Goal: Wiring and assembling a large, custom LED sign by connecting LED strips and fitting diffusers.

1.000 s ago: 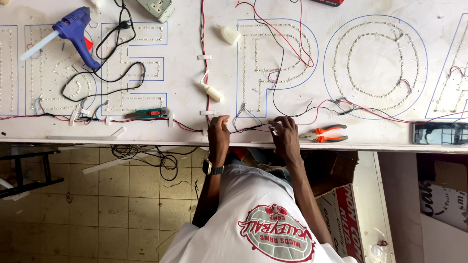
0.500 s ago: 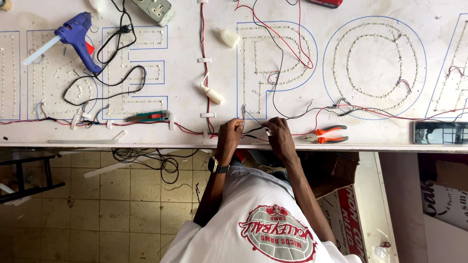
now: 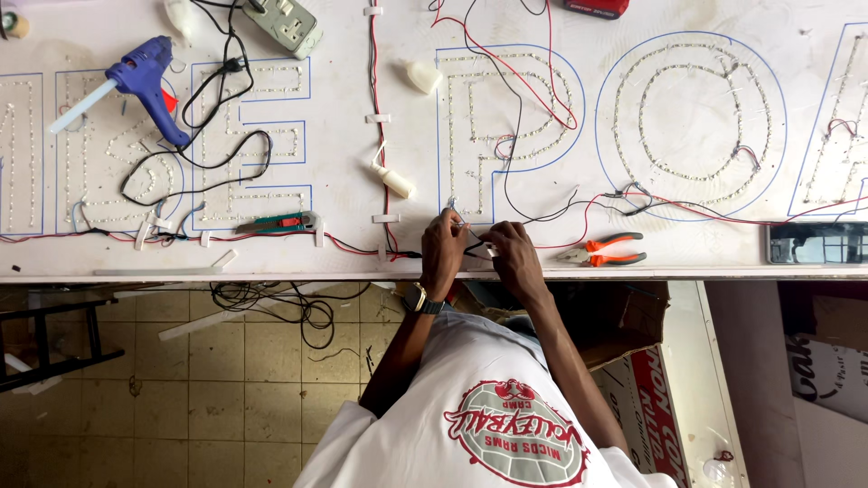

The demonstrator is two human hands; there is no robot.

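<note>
Wires (image 3: pixel 470 237), thin black and red leads, meet between both hands at the near edge of the white sign board (image 3: pixel 687 258), just below the stem of the blue-outlined letter lined with small LED strips (image 3: pixel 503 117). The left hand (image 3: pixel 443 253), with a wristwatch, is pinched shut on the leads; the right hand (image 3: pixel 514 259) is closed on them too, fingertips nearly touching the left's. Joining such fine leads well, I judge, calls for short grips close to the ends, steady wrists resting on the board, and slack kept out of the red lead (image 3: pixel 579 237) running rightward. Orange-handled pliers (image 3: pixel 604 250) lie just beside the right hand; a blue glue gun (image 3: pixel 136 81) rests well apart.
</note>
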